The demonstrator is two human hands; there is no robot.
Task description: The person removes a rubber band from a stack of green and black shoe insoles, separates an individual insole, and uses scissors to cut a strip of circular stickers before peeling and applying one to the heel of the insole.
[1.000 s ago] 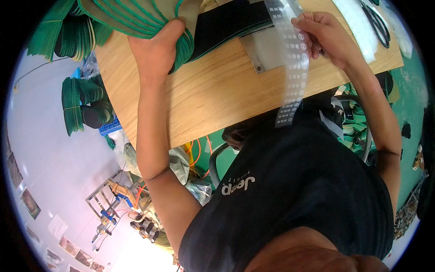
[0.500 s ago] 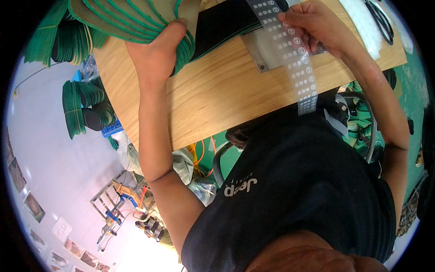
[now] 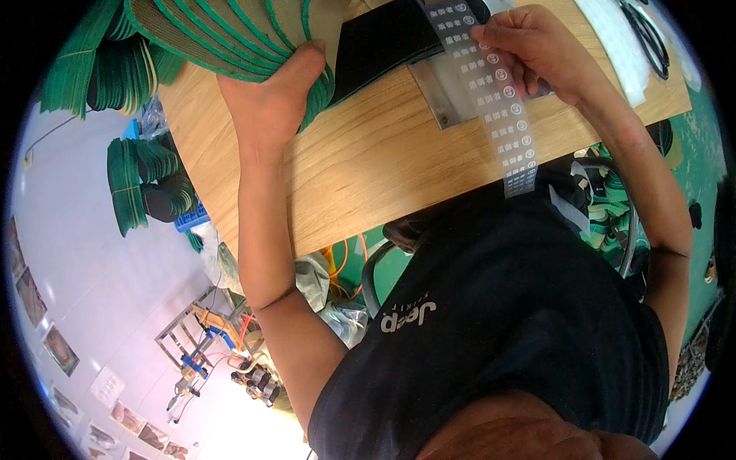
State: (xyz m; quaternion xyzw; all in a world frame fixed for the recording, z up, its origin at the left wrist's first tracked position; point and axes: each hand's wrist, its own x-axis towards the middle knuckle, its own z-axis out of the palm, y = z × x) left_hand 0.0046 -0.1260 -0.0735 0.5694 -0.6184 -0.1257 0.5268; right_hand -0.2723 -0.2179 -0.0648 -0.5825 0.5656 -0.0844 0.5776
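Note:
At the upper left, my left hand is closed round a fanned stack of insoles, tan on their faces with green edges, its thumb lying over the near end. My right hand pinches a clear strip of white printed labels between thumb and fingers. The strip hangs across the table toward my black shirt. Between the hands, a black insole with a green edge lies on the table, partly behind the fan and the strip. Beneath the strip is a flat greyish plate.
The wooden table has its near edge close to my body. Bundled green insoles stand off its left side, with more at the far left corner. A white sheet and a black cable lie at the right.
The left hand and its fan of insoles have shifted slightly right. The right hand has barely moved, still pinching the label strip, whose hanging part has shifted a little.

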